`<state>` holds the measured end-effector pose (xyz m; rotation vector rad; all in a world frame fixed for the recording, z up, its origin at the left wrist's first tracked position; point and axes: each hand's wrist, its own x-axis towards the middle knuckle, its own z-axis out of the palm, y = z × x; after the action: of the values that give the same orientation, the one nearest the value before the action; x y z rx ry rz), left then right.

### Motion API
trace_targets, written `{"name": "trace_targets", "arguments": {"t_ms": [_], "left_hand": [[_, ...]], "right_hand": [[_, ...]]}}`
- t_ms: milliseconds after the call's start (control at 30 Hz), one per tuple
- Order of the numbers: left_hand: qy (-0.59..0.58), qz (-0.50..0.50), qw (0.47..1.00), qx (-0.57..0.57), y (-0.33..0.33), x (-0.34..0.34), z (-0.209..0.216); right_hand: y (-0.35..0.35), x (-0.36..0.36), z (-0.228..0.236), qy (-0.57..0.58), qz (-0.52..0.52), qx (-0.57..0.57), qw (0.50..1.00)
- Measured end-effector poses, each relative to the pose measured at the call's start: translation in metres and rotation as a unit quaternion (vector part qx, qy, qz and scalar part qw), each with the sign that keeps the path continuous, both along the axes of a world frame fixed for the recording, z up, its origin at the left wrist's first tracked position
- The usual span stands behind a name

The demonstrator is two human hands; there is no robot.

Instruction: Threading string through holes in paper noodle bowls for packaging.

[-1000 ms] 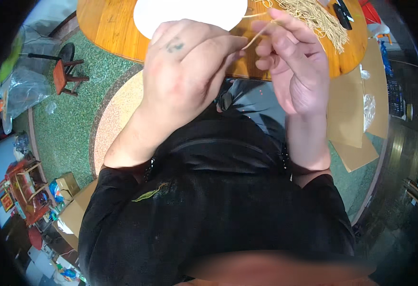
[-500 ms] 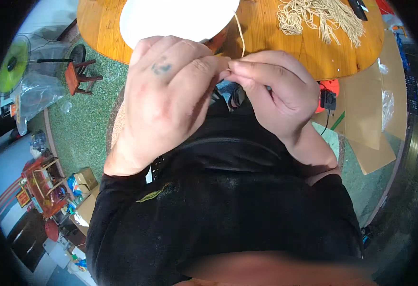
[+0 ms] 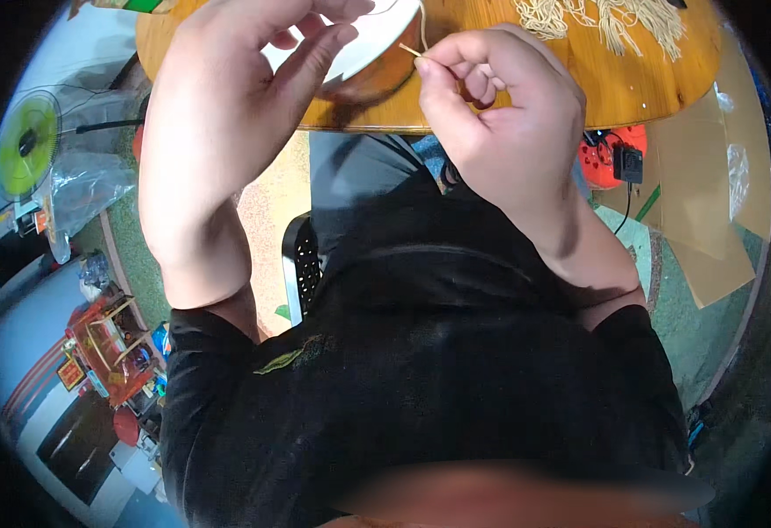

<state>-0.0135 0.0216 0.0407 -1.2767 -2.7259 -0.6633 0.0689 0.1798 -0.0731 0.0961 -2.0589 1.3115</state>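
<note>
My right hand [image 3: 504, 101] pinches a beige cord [image 3: 424, 31] between thumb and forefinger, and a short end sticks out to the left of the fingertips. The cord runs upward past the plate's edge. My left hand [image 3: 271, 40] is raised at the upper left, its thumb apart from the fingers; the top edge cuts part of it off. A thin line shows beside its fingertip, and I cannot make out whether it is attached to the hand. Under and beyond the hands lies a white round plate or board [image 3: 363, 55].
The wooden table [image 3: 641, 84] carries a pile of beige cords [image 3: 641, 26] at the far right. Below its right side are a red power strip [image 3: 601, 163] and flattened cardboard [image 3: 693, 189]. A green fan [image 3: 29, 141] stands left, above a cluttered shelf [image 3: 108, 348].
My two hands, earlier together at the fingertips, have drawn apart. The left has moved up and left and loosened; the right has moved slightly up, still on the cord.
</note>
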Motion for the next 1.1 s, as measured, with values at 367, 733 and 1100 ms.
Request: {"name": "trace_targets", "arguments": {"t_ms": [367, 733, 1100], "left_hand": [[-0.092, -0.011, 0.993, -0.074, 0.001, -0.006, 0.002], [-0.157, -0.107, 0.978, -0.088, 0.0, -0.022, 0.004], [-0.16, -0.053, 0.984, -0.055, 0.008, -0.011, 0.001]], "right_hand": [[-0.007, -0.002, 0.001, -0.006, 0.016, -0.01, 1.0], [-0.008, -0.003, 0.006, 0.007, 0.007, 0.025, 1.0], [-0.003, -0.003, -0.012, -0.093, 0.085, -0.24, 0.962]]}}
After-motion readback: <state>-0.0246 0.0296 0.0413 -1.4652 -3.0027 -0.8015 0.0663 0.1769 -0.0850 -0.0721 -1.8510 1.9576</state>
